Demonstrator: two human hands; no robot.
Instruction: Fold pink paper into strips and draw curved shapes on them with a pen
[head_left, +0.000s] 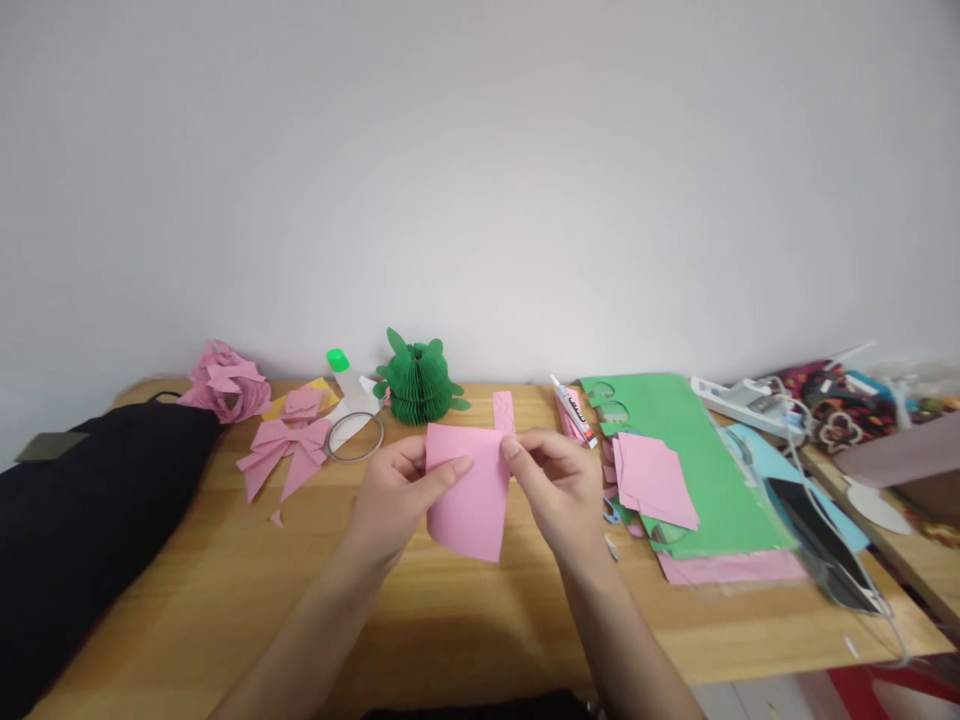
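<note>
- In the middle of the frame, a plain pink rectangular sheet of paper point(466, 515) is held up in front of the wooden table point(247, 610), its left side curling and its lower edge hanging free; whether that edge meets the wood cannot be told.
- The sheet could crease where the left thumb presses on its face, since thin paper bends easily under one firm point.
- It could also slip askew or tear at the upper right corner if the hands pull unevenly, as the right grip there looks small.
- A wide sweep of the right wrist might scatter the loose stack of pink paper squares point(660, 485) at centre right, lying partly on the large green paper sheet point(720, 450).
- A forward push could knock the narrow pink paper strip point(503, 405) or the dark green pleated paper ball with leaf shapes point(420, 390) at upper centre.
- The left hand point(409, 490) is closed around the sheet's left side, thumb slanting across the front, fingers curled and partly hidden behind.
- The right hand point(555, 485) pinches the upper right corner between thumb and bent fingers, nearly closed.
- Both bare forearms rise from the lower edge of the frame and slant inward, bringing the hands level with each other.
</note>
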